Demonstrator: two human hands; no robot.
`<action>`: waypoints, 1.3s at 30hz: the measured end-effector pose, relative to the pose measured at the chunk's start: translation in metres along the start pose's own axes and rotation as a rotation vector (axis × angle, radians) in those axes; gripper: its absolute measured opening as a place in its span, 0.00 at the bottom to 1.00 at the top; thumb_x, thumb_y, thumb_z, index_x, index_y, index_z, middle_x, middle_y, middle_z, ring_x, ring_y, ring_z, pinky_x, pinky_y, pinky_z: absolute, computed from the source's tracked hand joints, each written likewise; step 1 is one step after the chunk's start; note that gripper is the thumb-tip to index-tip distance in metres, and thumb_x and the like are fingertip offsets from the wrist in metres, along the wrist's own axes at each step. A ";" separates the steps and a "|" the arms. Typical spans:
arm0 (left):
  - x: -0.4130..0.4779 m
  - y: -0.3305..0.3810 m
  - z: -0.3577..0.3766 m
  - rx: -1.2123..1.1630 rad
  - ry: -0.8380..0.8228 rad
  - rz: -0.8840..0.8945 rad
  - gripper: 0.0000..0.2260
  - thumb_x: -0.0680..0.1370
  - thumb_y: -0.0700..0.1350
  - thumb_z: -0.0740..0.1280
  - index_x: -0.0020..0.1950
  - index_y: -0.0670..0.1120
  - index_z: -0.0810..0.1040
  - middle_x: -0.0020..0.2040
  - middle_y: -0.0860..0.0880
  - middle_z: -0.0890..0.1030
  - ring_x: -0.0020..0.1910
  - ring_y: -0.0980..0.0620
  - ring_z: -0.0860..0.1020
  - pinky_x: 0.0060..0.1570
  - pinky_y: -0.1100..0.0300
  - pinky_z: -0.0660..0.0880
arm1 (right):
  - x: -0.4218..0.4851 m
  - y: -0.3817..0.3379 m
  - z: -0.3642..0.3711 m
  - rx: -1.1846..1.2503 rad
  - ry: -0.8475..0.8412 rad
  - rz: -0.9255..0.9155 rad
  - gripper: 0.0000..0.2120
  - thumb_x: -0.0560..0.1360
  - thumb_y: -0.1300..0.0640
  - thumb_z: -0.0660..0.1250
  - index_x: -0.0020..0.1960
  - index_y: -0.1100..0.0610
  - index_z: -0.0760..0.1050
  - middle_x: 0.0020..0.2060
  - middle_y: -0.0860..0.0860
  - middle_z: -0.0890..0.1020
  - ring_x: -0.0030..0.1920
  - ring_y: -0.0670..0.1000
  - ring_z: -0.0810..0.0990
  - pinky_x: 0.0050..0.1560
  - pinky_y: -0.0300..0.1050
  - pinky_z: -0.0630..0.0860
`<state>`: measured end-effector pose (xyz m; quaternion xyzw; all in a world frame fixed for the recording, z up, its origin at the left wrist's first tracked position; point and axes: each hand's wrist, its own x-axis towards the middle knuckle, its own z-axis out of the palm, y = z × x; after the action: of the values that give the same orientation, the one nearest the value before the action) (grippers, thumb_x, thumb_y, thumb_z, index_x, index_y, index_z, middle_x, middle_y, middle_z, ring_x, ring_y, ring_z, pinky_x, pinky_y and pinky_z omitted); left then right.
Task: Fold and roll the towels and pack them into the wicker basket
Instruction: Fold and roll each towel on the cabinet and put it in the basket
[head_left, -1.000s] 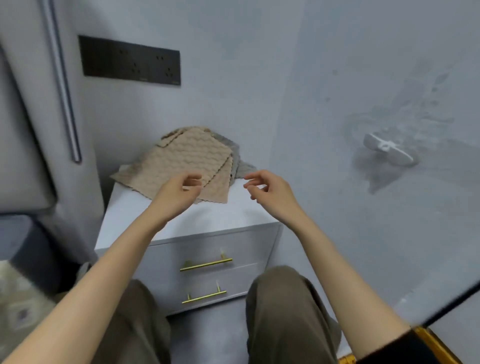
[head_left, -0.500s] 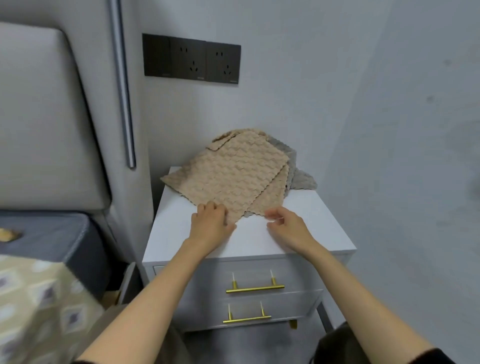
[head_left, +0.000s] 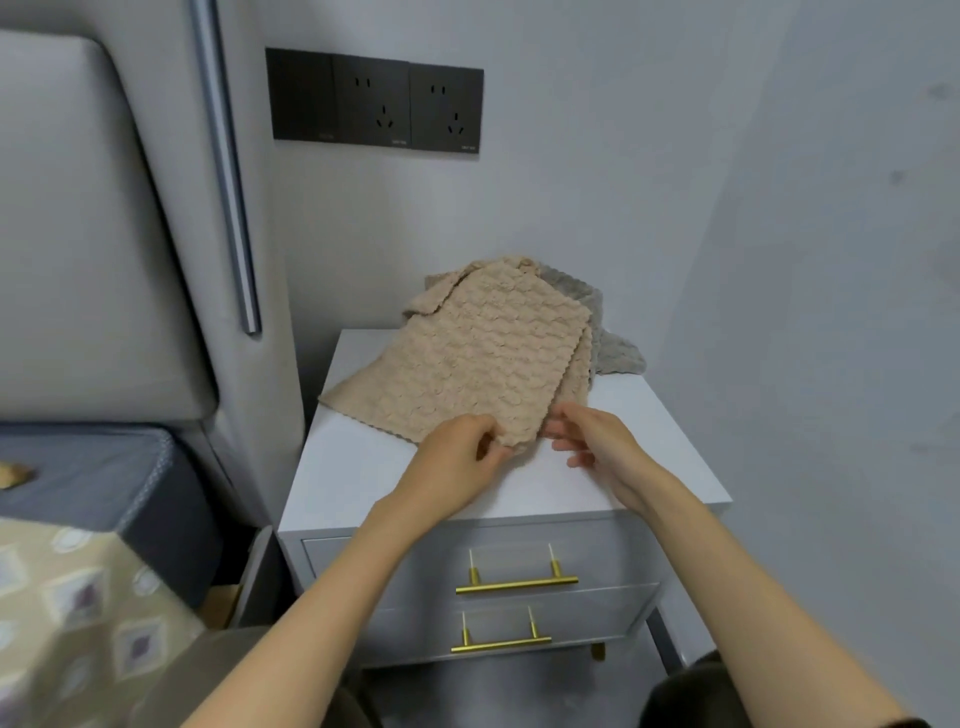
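The top towel (head_left: 467, 364) lies on the rear half of the bench (head_left: 363, 467), over a lower towel (head_left: 618, 353) that projects to the right rear. The left hand (head_left: 457, 462) pinches its near corner, with the right hand (head_left: 597, 447) just right of it. The bed (head_left: 104, 467) stands left of the bench, and the socket panel (head_left: 374, 98) sits on the wall behind it.

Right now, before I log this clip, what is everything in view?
beige towels: at least two, beige, stacked askew on the nightstand
grey towel: one, grey, under the beige ones, back right
nightstand: one, white, beside the bed
drawer handles: two, gold, on the nightstand's front
socket panel: one, black, on the wall
headboard: one, grey, left
bed: one, dark grey edge, patterned cover, lower left
left hand: one, pinches the top beige towel's near corner
right hand: one, fingertips at that corner, grip unclear
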<state>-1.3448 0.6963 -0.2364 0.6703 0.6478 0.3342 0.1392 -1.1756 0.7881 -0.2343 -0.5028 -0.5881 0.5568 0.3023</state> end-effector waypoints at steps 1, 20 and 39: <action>-0.003 0.004 0.001 -0.053 -0.047 0.010 0.08 0.77 0.46 0.66 0.42 0.43 0.77 0.36 0.49 0.78 0.34 0.55 0.73 0.36 0.61 0.68 | 0.001 -0.001 0.000 0.024 -0.002 0.010 0.14 0.80 0.48 0.60 0.53 0.56 0.79 0.45 0.49 0.83 0.43 0.49 0.76 0.38 0.40 0.68; 0.028 -0.026 -0.008 -0.011 0.185 -0.361 0.23 0.77 0.51 0.64 0.71 0.46 0.65 0.66 0.42 0.68 0.68 0.42 0.63 0.63 0.48 0.65 | -0.016 0.005 -0.051 0.005 0.466 0.006 0.11 0.71 0.59 0.59 0.33 0.52 0.59 0.29 0.50 0.63 0.32 0.50 0.62 0.32 0.45 0.58; 0.023 -0.008 -0.024 -0.556 0.219 -0.458 0.06 0.76 0.42 0.67 0.41 0.46 0.71 0.37 0.48 0.77 0.34 0.51 0.74 0.32 0.60 0.69 | -0.048 0.001 -0.087 0.174 0.281 -0.160 0.08 0.80 0.59 0.62 0.51 0.57 0.80 0.45 0.53 0.84 0.45 0.50 0.82 0.39 0.39 0.77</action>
<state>-1.3674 0.7129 -0.2173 0.4051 0.6762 0.5273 0.3171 -1.0808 0.7740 -0.2081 -0.4990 -0.5279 0.5041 0.4672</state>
